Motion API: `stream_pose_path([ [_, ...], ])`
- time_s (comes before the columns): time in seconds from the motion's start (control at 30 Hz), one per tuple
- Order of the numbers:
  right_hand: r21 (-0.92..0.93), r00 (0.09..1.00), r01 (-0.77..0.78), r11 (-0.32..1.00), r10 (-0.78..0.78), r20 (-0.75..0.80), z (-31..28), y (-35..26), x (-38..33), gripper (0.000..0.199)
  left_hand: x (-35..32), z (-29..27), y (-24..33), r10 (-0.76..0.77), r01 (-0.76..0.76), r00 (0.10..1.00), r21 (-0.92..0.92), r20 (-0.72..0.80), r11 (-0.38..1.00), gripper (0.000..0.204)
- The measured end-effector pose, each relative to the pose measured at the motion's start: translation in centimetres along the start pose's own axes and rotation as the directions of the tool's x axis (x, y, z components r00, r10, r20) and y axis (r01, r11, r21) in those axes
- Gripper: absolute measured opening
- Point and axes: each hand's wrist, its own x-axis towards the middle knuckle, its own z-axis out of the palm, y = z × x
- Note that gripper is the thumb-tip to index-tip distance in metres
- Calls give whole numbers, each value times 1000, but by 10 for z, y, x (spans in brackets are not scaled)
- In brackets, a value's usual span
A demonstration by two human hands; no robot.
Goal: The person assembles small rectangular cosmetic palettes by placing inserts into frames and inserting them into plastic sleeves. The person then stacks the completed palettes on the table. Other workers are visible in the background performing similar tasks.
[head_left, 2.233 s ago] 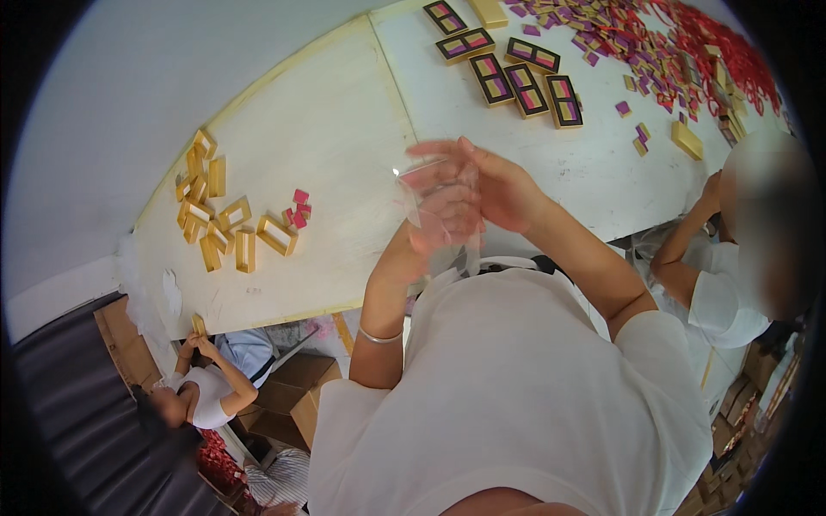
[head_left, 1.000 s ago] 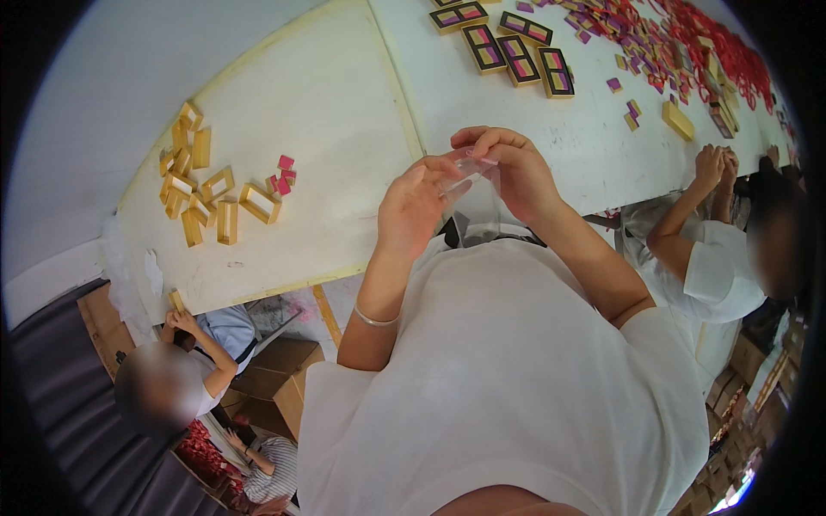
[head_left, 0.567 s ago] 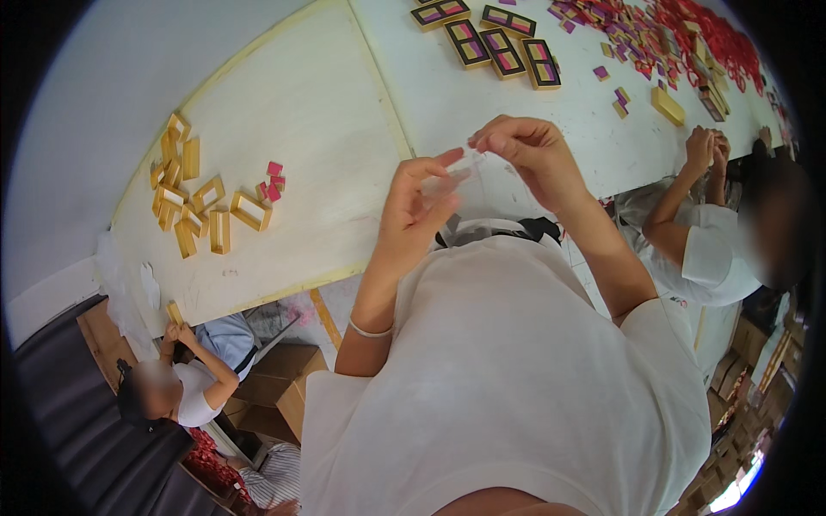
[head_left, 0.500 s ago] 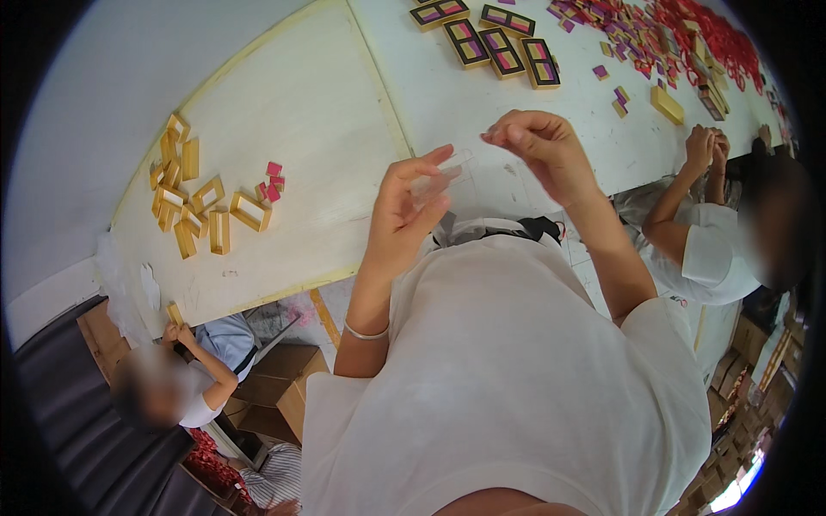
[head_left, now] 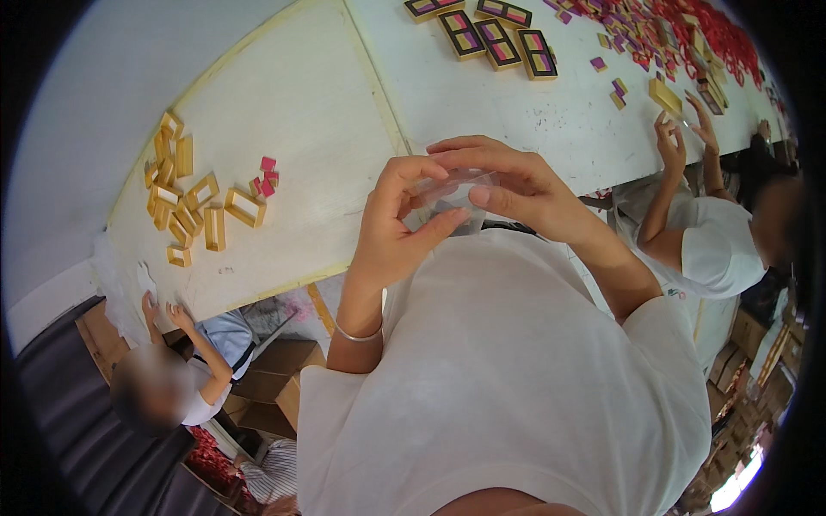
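— Film of clear, thin, bent plastic (head_left: 460, 191): where do we find it, and how is it held?

— We find it between the left hand (head_left: 389, 219) and the right hand (head_left: 527, 191), both bare, before the white cloth shirt (head_left: 516, 344) and near the edge of the white, yellow-taped table (head_left: 292, 112). Left: fingers curled and thumb opposed, gripping the film. Right: fingers arched over its top, thumb bent toward it; whether these pinch the film, we cannot tell.

— How should we handle such a piece well?

— We judge that light pressure along the edges serves best, since clear film likely creases and smudges where we press its faces. We would steady it with the left and let the right shape one edge at a time, checking each corner for squareness.

— And the open, gold, rectangular frames (head_left: 245, 217)?

— We see them well apart, at left on the table, in neither hand.
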Motion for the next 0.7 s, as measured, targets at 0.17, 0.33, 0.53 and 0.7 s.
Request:
stream_pose_path([
  [0.17,78,1000,-18,997,17,6,-1,7,6,28,-2,5,2,-20,20,998,4,-54,1000,43],
  [0.33,55,996,-86,995,86,3,-5,1,9,24,-3,6,0,-59,56,997,-41,-51,998,43],
  [0.53,-110,1000,11,994,-12,-2,-4,8,9,22,-3,2,-9,-89,86,996,-109,-30,990,37],
  [0.7,-350,992,119,929,-123,10,-5,19,8,23,-2,0,-20,-83,73,994,-138,-69,988,31],
])
